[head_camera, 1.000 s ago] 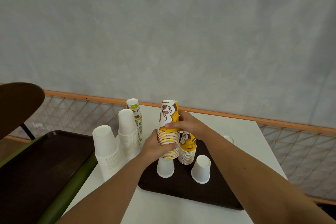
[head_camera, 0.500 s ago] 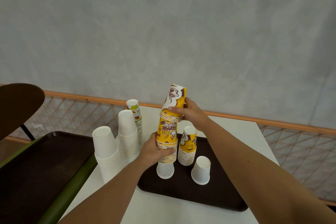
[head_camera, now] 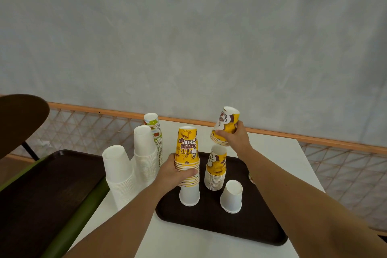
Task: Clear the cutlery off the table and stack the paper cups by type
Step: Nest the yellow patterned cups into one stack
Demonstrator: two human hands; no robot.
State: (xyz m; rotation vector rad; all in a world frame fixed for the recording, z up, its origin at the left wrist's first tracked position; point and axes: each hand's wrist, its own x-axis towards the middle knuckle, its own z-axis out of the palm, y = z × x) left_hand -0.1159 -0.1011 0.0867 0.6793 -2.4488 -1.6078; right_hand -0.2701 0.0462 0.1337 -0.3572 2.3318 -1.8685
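Note:
My left hand (head_camera: 176, 174) grips a stack of upside-down yellow coffee cups (head_camera: 187, 148) that rests on an upturned white cup (head_camera: 189, 195) on the dark tray (head_camera: 209, 222). My right hand (head_camera: 234, 139) holds a few yellow cups (head_camera: 227, 124) lifted off, up and to the right of that stack. Below them another yellow stack (head_camera: 216, 168) stands on the tray, with a single white cup (head_camera: 231, 196) in front of it. Two tall stacks of white cups (head_camera: 120, 174) (head_camera: 145, 153) and a green-dotted stack (head_camera: 154, 130) stand at the left. No cutlery shows.
The white table (head_camera: 282, 153) ends at an orange rail (head_camera: 314, 138) along the grey wall. A second dark tray (head_camera: 31, 195) sits on a green seat at the left, under a brown chair back (head_camera: 18, 119). A small round thing (head_camera: 251, 177) peeks from behind my right forearm.
My right hand has pulled the top few yellow cups off the stack and carried them up and right. My left hand stayed on the lower stack.

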